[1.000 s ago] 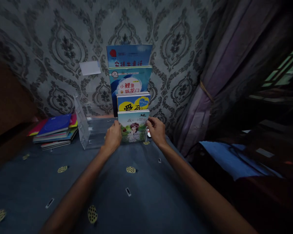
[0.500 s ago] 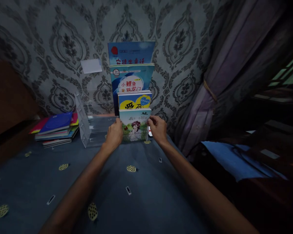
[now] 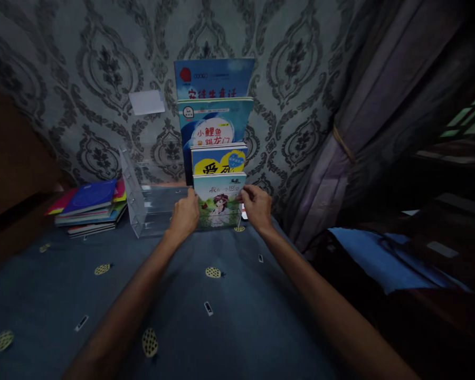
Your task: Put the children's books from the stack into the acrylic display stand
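A small picture book (image 3: 217, 203) with a girl on its cover stands upright at the front of a clear acrylic book rack (image 3: 154, 208). Its left edge is pinched by my left hand (image 3: 184, 212), and its right edge by my right hand (image 3: 256, 207); both hands are closed. Behind it rise a blue-and-yellow book (image 3: 218, 160), a blue book with a white oval (image 3: 216, 121), and the tallest blue book (image 3: 217, 76) at the back, stepped in height. The books fill the rack's right part. The lower edge of the rack behind them is hidden.
A stack of books (image 3: 89, 206) lies left of the rack on the patterned blue cloth (image 3: 174, 316). A white card (image 3: 146, 102) shows above the rack's left part. The patterned wall (image 3: 293, 68) is close behind. A tied curtain (image 3: 340, 142) hangs at right, near a blue sheet (image 3: 376, 258).
Both hands keep their hold on the small picture book's edges. The view has shifted slightly, and the rack and books sit a little higher in it.
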A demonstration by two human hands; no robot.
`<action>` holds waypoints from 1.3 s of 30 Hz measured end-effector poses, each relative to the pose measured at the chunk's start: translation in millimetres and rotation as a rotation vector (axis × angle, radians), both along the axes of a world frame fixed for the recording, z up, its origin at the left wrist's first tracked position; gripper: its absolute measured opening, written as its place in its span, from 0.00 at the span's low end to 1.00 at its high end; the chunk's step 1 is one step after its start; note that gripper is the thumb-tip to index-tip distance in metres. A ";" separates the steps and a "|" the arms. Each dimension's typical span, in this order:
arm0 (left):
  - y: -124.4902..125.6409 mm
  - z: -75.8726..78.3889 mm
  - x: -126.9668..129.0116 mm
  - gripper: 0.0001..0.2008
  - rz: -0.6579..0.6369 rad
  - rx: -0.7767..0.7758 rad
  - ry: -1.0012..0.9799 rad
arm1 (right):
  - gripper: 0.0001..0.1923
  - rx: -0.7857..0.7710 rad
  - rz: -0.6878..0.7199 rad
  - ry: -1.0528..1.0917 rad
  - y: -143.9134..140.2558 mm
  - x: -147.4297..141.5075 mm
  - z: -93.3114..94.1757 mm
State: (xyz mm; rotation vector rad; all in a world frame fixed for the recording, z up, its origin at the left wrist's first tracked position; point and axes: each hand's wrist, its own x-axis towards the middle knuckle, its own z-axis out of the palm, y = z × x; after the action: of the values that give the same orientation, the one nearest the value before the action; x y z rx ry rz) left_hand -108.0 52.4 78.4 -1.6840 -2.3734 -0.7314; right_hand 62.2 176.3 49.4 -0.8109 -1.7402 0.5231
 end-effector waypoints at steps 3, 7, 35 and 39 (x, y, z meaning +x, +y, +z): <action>-0.7 1.6 -0.2 0.12 0.013 -0.027 0.023 | 0.12 0.023 -0.012 -0.017 -0.5 -0.2 0.1; -0.6 0.9 -1.4 0.13 0.000 -0.023 0.033 | 0.11 0.038 -0.018 -0.053 -0.8 0.4 0.6; -10.6 10.7 -3.3 0.14 -0.035 -0.076 0.014 | 0.12 -0.004 0.020 -0.251 -8.0 18.8 24.1; -11.0 10.7 -5.2 0.14 -0.046 -0.090 0.016 | 0.12 -0.008 0.011 -0.277 -7.6 21.0 26.2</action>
State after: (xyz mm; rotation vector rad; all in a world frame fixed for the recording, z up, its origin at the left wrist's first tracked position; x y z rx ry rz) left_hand -113.2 41.3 89.1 -1.7777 -2.3979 -0.6246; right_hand 83.2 168.8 75.6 -0.9137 -1.9982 0.4412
